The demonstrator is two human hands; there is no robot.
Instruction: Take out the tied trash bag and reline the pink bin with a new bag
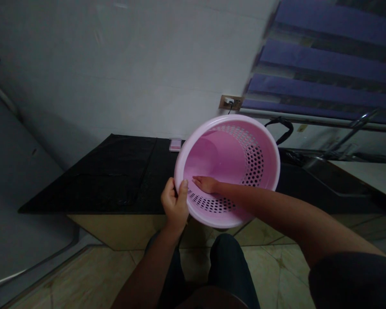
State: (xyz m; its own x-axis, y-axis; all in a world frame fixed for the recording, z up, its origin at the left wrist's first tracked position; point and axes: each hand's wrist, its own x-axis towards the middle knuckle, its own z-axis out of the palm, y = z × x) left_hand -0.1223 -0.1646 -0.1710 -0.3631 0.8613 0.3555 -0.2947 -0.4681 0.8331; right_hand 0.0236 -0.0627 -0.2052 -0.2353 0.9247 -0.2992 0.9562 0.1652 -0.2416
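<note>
A round pink plastic basket (228, 148) with rows of holes in its wall is tilted toward me over the front edge of the black counter. My left hand (176, 201) grips its rim on the left side, thumb over the lip and fingers around the outside. My right hand (206, 183) reaches inside the basket, its fingers stretched out against the lower left inner wall. Nothing shows in the right hand, and no other thing is visible inside the basket.
The black counter (122, 171) runs along a white tiled wall. Behind the basket is a wall socket (230, 102) with a white plug. A sink (337, 178) with a metal faucet (350, 131) stands at right, under a purple striped blind (302, 56). A grey appliance (22, 184) is at left.
</note>
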